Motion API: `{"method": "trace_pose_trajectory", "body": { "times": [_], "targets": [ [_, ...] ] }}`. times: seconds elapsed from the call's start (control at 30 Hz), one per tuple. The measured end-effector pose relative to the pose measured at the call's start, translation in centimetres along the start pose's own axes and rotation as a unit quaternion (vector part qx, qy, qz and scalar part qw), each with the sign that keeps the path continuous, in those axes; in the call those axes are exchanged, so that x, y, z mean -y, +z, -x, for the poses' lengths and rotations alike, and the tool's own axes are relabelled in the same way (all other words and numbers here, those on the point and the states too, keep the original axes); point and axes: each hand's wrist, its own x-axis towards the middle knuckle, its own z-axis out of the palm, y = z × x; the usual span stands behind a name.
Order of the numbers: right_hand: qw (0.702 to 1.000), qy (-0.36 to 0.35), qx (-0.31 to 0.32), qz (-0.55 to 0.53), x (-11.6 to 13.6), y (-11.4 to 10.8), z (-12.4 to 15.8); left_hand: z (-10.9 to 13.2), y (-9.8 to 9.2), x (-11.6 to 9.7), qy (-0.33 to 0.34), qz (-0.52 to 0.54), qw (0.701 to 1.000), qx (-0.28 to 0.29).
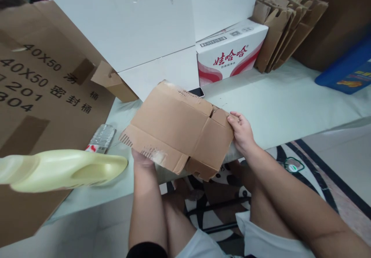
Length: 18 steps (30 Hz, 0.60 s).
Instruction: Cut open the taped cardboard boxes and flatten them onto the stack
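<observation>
A partly unfolded brown cardboard box (171, 121), with creases, slots and torn, whitish patches along its edges, is held tilted over the front edge of the table. My right hand (242, 130) grips its right end, thumb on top and fingers along the far side. Beneath the left lower edge is my left hand (142, 159), holding the cardboard from below; its fingers are mostly hidden. Just behind the box a dark-screened phone (197, 92) partly shows on the table.
A pale yellow bottle (72, 169) lies at the left near a clear plastic-wrapped packet (102, 138). Large printed cartons (37, 76) stand beyond. Along the back are white boxes (156, 26), a red-and-white carton (232, 53), folded cardboard boxes (285, 26) and a blue container (348, 67).
</observation>
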Motion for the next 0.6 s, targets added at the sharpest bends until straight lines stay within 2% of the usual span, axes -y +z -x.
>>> {"method": "trace_pose_trajectory", "body": {
  "times": [0.17, 0.23, 0.3, 0.37, 0.4, 0.5, 0.6],
  "targets": [
    [0.994, 0.011, -0.021, -0.106, 0.7, 1.0, 0.4, 0.6, 2.1, 0.1, 0.103, 0.013, 0.994, -0.033],
    [0.988, 0.044, 0.045, -0.139, 1.0, 1.1, 0.8, 0.9, 3.1, 0.1, 0.150, 0.004, 0.988, -0.026],
    [0.971, 0.104, 0.160, -0.144, 1.2, 1.1, 1.3, 1.1, 4.0, 0.0, 0.174, -0.006, 0.985, -0.005],
    [0.948, 0.158, 0.251, -0.120, 1.1, 1.1, 1.8, 1.2, 4.6, -0.3, 0.169, -0.002, 0.986, 0.017],
    [0.942, 0.171, 0.270, -0.105, 1.0, 1.1, 2.0, 1.2, 4.7, -0.5, 0.155, 0.006, 0.988, 0.026],
    [0.955, 0.153, 0.242, -0.074, 1.0, 1.1, 2.3, 0.9, 4.7, -1.5, 0.093, 0.046, 0.994, 0.025],
    [0.986, 0.064, 0.148, -0.037, 2.0, -0.6, 2.4, 0.5, 4.3, -2.3, 0.050, 0.086, 0.995, 0.003]
  ]
}}
